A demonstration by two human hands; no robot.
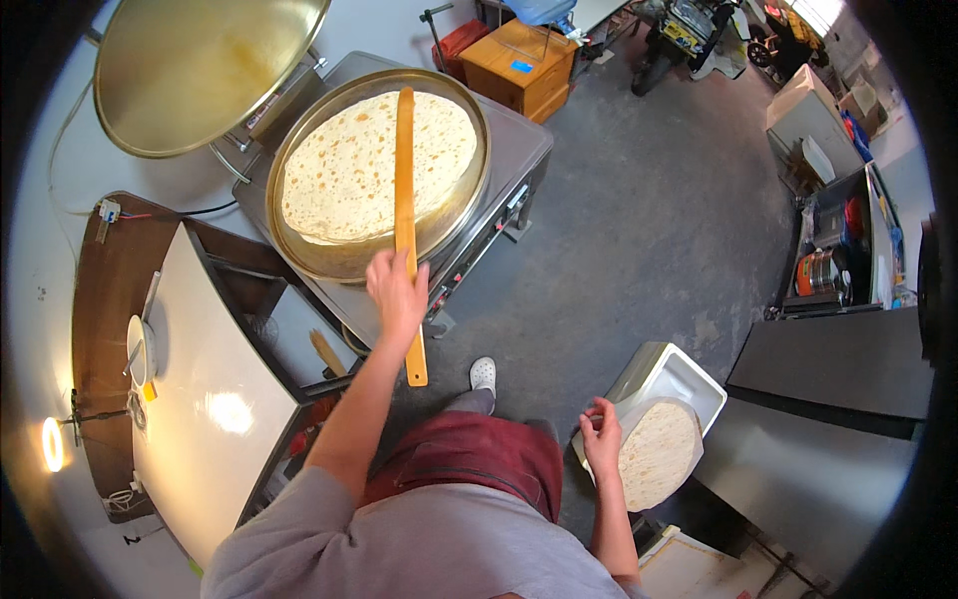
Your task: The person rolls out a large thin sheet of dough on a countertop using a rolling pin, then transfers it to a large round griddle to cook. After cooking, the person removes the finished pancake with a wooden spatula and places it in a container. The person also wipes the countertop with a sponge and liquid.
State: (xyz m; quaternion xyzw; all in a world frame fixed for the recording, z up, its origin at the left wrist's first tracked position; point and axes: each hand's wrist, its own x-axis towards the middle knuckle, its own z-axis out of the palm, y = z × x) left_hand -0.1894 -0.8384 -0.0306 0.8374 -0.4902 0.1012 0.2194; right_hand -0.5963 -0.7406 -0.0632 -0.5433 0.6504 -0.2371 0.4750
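Note:
My left hand (396,292) is closed round a long flat wooden turning stick (404,180). The stick lies across a large round flatbread (339,170) with brown spots, its rounded tip near the bread's far edge. Below the bread is a round electric griddle (454,222) with its domed lid (205,70) raised at the back left. Down on the right, my right hand (601,437) holds nothing, its fingers loosely bent and apart. It hovers beside another pale flatbread (661,454), which rests over one end of a white foam box (689,377); whether several are stacked cannot be told.
A white-topped table (200,399) stands close on my left, with a white bowl (141,344) on it. Steel cabinet doors (798,469) border the right side. Beyond the griddle stands a wooden drawer cabinet (519,65); a scooter (684,40) is parked farther back.

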